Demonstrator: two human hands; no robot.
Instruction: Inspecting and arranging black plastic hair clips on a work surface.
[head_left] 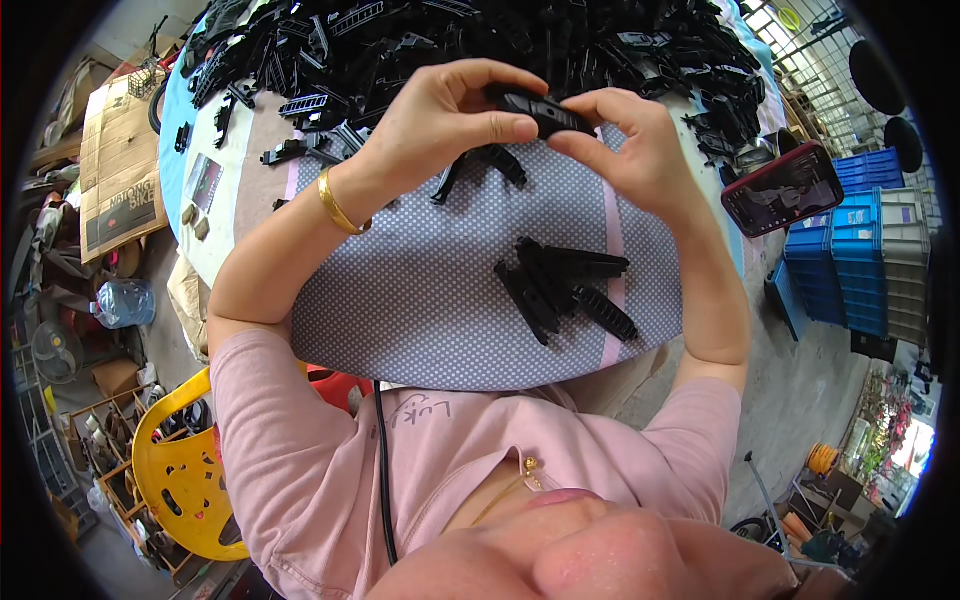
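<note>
Between both hands, above the table, is a dark elongated black plastic part (545, 112). My left hand (450, 112) pinches its left end between thumb and fingers, and a gold bangle circles that wrist. The other end is gripped by the thumb and forefinger of my right hand (630, 140). Just below the hands another black plastic piece (490, 165) rests on the cloth. Nearer to me, several slim black plastic parts (565, 285) lie in a loose cluster, some ribbed. The exact kind of these parts cannot be made out.
A large heap of black plastic parts (400, 50) covers the far side of the cloth-covered table (400, 290). A phone in a red case (783, 188) stands at the right edge. Blue crates (850, 260) are stacked to the right, a yellow chair (185, 470) at lower left.
</note>
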